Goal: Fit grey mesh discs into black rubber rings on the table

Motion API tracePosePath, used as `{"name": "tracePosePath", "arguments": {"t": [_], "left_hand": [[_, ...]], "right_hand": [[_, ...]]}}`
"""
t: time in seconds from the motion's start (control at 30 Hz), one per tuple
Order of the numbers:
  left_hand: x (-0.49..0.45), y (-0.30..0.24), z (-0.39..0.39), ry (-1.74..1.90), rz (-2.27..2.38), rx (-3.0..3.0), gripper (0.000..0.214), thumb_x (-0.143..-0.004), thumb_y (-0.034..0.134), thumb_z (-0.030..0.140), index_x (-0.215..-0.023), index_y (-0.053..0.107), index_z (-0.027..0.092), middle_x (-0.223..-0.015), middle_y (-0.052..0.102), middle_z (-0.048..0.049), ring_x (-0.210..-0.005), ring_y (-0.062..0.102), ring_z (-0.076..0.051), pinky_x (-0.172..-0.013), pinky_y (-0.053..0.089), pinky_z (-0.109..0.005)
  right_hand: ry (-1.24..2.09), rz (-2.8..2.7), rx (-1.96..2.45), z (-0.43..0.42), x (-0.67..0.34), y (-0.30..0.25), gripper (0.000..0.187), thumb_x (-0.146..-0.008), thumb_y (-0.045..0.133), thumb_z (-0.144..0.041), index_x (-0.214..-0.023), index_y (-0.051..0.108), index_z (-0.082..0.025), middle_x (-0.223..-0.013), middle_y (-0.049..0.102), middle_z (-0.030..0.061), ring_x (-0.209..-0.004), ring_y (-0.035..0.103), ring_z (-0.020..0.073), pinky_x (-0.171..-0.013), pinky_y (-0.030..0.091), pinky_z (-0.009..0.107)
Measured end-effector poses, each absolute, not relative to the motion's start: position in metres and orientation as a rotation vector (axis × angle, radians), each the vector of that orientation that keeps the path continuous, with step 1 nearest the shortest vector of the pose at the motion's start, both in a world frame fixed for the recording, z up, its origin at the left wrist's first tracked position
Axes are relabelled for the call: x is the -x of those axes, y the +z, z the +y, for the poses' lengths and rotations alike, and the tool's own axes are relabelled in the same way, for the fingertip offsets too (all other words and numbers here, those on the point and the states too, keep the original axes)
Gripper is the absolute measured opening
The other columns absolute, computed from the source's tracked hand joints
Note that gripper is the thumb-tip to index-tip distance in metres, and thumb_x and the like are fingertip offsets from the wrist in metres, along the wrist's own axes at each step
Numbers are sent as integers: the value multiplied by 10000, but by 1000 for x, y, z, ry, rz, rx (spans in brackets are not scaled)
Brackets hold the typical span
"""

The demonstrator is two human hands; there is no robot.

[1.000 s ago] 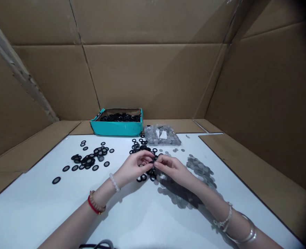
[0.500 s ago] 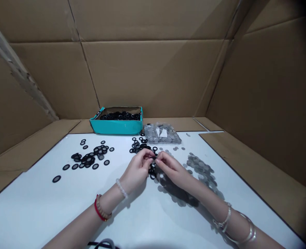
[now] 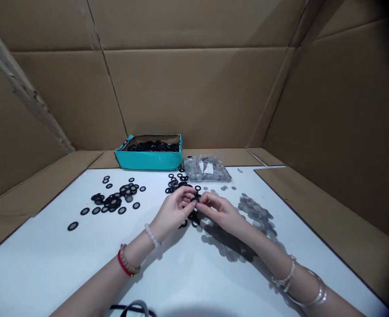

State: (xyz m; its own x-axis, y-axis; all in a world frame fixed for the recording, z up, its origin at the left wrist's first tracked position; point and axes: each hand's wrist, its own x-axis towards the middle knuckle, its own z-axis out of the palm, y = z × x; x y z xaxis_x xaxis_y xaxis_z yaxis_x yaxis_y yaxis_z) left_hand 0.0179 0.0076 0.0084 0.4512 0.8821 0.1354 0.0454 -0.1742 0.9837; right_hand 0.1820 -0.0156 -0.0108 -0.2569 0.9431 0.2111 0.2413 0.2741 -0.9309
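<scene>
My left hand and my right hand meet over the middle of the white table, fingertips pinched together on a small black ring. Loose black rings lie just beyond and under the hands. A spread of grey mesh discs lies to the right of my right hand. A second cluster of black rings with mesh in them sits to the left.
A teal box full of black rings stands at the back. Beside it lies a clear bag of grey discs. Cardboard walls enclose the table on three sides. A dark cable shows at the near edge.
Both hands stayed together on the ring, with small finger shifts. The view tilted slightly, so everything sits a little higher.
</scene>
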Motion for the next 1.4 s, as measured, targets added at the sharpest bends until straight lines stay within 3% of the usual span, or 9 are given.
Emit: {"name": "tracePosePath", "arguments": {"t": [0.27, 0.57, 0.77, 0.97, 1.1, 1.4], "left_hand": [[-22, 10, 5, 940, 851, -1495, 111, -717, 561, 156, -827, 545, 149, -812, 576, -36, -779, 546, -146, -725, 441, -272], [-24, 14, 2, 856, 845, -1300, 235, -708, 601, 224, -909, 507, 148, -809, 552, -11, -609, 566, -99, -622, 461, -255], [-22, 12, 5, 958, 913, -1374, 176, -674, 623, 151, -839, 562, 150, -819, 583, -24, -809, 556, -134, -743, 456, -249], [-24, 12, 4, 949, 922, -1340, 171, -663, 593, 95, -826, 580, 142, -814, 592, -34, -765, 556, -129, -675, 458, -235], [-22, 11, 6, 931, 885, -1293, 200, -658, 641, 161, -847, 579, 136, -800, 597, -33, -724, 567, -127, -679, 462, -251], [-17, 11, 7, 868, 831, -1282, 245, -657, 672, 215, -868, 576, 139, -777, 605, -27, -735, 576, -131, -716, 448, -257]], "right_hand": [[939, -1633, 1053, -23, -177, -10, 261, -828, 500, -384, -669, 417, -195, -668, 421, -20, -641, 405, 133, -581, 327, 240], [1063, -1503, 1022, -14, -178, -17, 249, -837, 492, -405, -726, 540, -187, -703, 526, -3, -685, 494, 144, -648, 383, 257], [1062, -1526, 1099, -16, -178, -15, 216, -782, 570, -399, -775, 566, -183, -721, 530, 1, -678, 486, 145, -614, 372, 253], [941, -1490, 1088, -23, -175, -12, 225, -791, 561, -363, -671, 482, -189, -642, 453, -18, -609, 425, 127, -565, 340, 243], [917, -1527, 1104, -21, -179, -15, 232, -800, 546, -384, -685, 507, -187, -656, 463, -10, -617, 425, 131, -577, 342, 252], [1166, -1445, 1071, -15, -178, -11, 255, -782, 557, -419, -710, 542, -175, -638, 461, -30, -600, 422, 113, -574, 330, 239]]}}
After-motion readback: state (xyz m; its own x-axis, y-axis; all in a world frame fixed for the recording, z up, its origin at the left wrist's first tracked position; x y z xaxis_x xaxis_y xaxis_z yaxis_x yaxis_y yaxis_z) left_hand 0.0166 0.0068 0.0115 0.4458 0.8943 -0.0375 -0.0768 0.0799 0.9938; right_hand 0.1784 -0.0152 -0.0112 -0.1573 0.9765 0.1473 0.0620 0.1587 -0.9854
